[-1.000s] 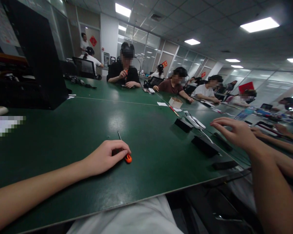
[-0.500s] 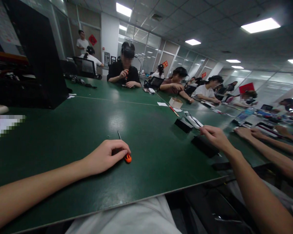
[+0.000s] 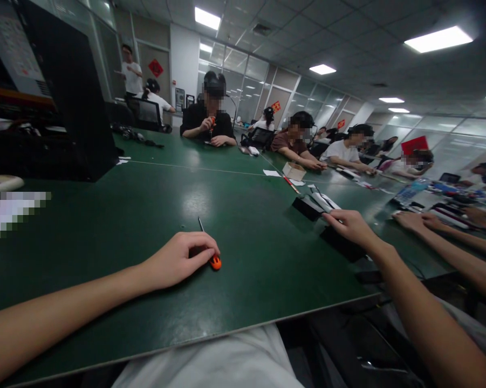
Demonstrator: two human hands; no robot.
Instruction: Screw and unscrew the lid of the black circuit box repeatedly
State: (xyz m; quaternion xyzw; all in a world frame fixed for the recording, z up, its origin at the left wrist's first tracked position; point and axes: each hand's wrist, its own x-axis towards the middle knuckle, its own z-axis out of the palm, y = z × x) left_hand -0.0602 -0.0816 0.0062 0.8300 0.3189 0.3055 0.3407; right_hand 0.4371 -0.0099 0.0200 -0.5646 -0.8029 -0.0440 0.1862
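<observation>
My left hand (image 3: pixel 182 260) rests on the green table, its fingers curled over a screwdriver (image 3: pixel 216 262). The orange handle shows below the fingertips, and the thin metal shaft points away from me. On the right, my right hand (image 3: pixel 350 226) reaches out with thumb and fingers pressed together. Its fingertips are by the near right end of a small black box (image 3: pixel 306 207); what they hold, if anything, I cannot make out. A white object (image 3: pixel 326 201) lies just behind these fingers. Under the hand is a larger black object (image 3: pixel 340 243), partly covered by it.
A tall black panel (image 3: pixel 70 91) stands at the left, with a white device (image 3: pixel 2 183) near it. Beyond the black box are an open cardboard box (image 3: pixel 294 171) and white paper (image 3: pixel 271 173). Another person's forearms (image 3: pixel 449 240) rest at the right; several people sit around.
My right hand has moved a little left, towards the small black box. My left hand keeps its place on the screwdriver. The whole view has shifted slightly.
</observation>
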